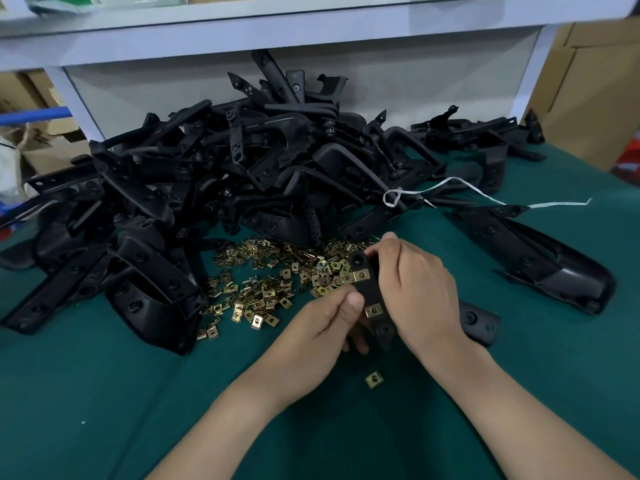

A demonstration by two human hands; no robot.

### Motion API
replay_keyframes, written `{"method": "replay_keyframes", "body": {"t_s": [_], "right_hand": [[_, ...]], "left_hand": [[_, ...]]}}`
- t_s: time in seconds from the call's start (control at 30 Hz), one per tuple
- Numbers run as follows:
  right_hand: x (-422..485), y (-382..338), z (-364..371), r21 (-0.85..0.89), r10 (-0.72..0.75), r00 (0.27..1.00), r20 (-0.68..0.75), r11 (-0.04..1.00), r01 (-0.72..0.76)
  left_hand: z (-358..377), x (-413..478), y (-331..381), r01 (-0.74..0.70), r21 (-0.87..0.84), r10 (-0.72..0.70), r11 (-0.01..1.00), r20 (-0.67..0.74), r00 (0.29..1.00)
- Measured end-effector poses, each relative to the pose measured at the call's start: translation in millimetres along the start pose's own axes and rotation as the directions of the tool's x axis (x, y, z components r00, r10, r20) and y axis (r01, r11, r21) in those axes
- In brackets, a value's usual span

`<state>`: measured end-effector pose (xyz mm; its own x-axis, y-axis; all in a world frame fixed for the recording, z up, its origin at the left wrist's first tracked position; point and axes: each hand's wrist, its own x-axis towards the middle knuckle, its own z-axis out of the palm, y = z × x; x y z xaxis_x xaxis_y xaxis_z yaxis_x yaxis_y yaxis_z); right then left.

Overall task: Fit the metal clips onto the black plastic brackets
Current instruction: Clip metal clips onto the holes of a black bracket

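Head view — left grip, right grip both clamped on bracket — two clips fitted, apparently fully.

a single camera, worn on the person's head, looks forward and steeply down across the desk from its near edge. it sits close: both forearms run up from the bottom edge, and the left hand and right hand meet just right of centre, both gripping a bracket. beyond the hands the pile fills the middle band. the wide lens curves the white shelf along the top and takes in boxes at the right edge, with the far corners soft and stretched.
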<state>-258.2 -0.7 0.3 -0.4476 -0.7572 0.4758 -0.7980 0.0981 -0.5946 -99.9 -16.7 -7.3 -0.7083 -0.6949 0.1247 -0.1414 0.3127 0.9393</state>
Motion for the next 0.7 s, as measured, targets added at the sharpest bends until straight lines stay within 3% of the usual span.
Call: {"method": "replay_keyframes", "body": {"t_s": [0.27, 0.47, 0.6, 0.7], "right_hand": [[-3, 0, 0, -0.053, -0.066, 0.992, 0.109, 0.996, 0.072], [-4, 0, 0, -0.064, -0.092, 0.990, 0.109, 0.993, 0.099], [-9, 1, 2, -0.220, -0.189, 0.977, 0.098, 0.953, 0.207], [-11, -2, 1, -0.217, -0.219, 0.975, 0.041, 0.950, 0.223]], "left_hand": [[-6, 8, -3, 0.060, -0.311, -0.106, 0.948, -0.134, 0.985], [-8, 8, -4, 0.054, -0.245, -0.087, 0.968, -0.124, 0.989], [-4, 10, -3, 0.056, -0.176, -0.084, 0.983, -0.158, 0.984], [-2, 10, -4, 0.050, -0.130, -0.074, 0.990, -0.185, 0.980]]}}
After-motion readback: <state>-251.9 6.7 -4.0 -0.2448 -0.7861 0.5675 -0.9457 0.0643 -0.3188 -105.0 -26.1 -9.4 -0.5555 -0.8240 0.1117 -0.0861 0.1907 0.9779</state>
